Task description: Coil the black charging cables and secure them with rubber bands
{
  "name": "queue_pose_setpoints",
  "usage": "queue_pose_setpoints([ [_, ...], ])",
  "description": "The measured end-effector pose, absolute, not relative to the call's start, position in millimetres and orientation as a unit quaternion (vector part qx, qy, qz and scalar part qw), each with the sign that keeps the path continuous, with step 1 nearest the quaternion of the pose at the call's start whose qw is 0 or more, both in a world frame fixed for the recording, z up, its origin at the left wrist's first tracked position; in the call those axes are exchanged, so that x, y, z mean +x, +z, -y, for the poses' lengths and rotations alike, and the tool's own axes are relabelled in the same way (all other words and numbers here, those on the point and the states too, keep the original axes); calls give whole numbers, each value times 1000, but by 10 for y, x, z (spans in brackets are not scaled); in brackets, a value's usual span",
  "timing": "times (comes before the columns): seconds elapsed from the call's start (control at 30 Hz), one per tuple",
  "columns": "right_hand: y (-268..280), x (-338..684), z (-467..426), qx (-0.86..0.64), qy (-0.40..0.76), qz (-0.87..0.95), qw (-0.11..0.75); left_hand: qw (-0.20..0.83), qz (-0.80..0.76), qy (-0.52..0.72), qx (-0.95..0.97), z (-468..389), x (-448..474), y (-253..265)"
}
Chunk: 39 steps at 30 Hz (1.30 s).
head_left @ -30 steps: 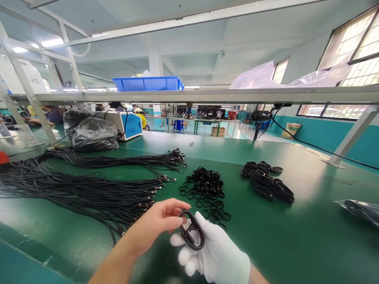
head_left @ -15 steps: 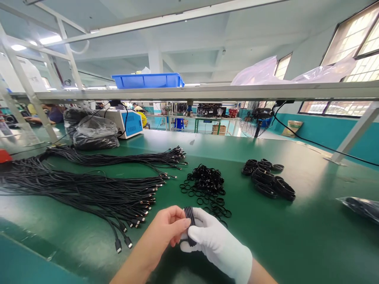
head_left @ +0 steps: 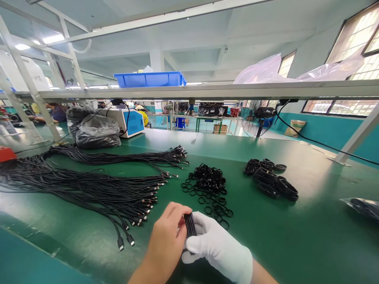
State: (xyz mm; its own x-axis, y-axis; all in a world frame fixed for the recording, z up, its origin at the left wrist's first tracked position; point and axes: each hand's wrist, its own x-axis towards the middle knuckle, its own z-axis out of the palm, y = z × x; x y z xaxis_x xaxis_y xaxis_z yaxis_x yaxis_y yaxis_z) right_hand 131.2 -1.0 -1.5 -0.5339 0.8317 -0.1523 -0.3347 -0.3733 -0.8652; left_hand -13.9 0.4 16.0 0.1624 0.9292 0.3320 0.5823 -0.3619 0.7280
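A black USB cable [head_left: 190, 225], wound into a tight flat coil, stands on edge between my hands near the front of the table. My right hand [head_left: 217, 242], in a white glove, is closed around the coil from the right, thumb across its near side. Bare, my left hand [head_left: 169, 236] grips the coil's upper left, fingers bent over its top; the thumb is partly hidden. Just beyond lies a heap of small black rings [head_left: 209, 179], some scattered toward me. Long loose black cables [head_left: 112, 191] with metal plugs spread to the left.
Several coiled cables [head_left: 266, 177] lie right on the green table [head_left: 266, 236]. A clear bag [head_left: 363, 207] sits at the right edge. Behind are black plastic bags [head_left: 99, 132], a blue-and-white machine [head_left: 132, 123] and a fan [head_left: 257, 118]. A shelf [head_left: 207, 91] crosses above, holding a blue bin [head_left: 151, 79].
My left hand has turned, its fingers shifting to the top of the coil and its wrist moving right. The right hand keeps its hold. The view has shifted slightly.
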Motion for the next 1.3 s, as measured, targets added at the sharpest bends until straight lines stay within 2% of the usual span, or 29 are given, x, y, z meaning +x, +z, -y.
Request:
queue_pose_setpoints([
  [0.13,-25,1286,6,-297,773,412,381,162,-537,389,731,1,-114,82],
  [0.53,11,1253,-7,-306,750,423,407,155,-550,459,680,-29,-69,-9],
  [0.67,-26,1272,-10,-275,775,404,401,230,-550,473,649,-96,-50,-27],
  [0.8,-83,1308,-21,-267,780,395,405,265,-567,422,656,-171,-34,68],
  [0.97,-81,1386,-32,-126,865,307,377,330,-546,388,665,-189,-182,266],
  [1.07,-91,1415,-34,-103,890,276,347,372,-535,398,646,-149,-289,352],
  [1.17,-115,1401,-27,-114,870,305,371,291,-550,394,677,-81,-304,368],
  [1.3,-99,1347,-6,-161,834,356,391,102,-479,413,768,-12,-209,257],
])
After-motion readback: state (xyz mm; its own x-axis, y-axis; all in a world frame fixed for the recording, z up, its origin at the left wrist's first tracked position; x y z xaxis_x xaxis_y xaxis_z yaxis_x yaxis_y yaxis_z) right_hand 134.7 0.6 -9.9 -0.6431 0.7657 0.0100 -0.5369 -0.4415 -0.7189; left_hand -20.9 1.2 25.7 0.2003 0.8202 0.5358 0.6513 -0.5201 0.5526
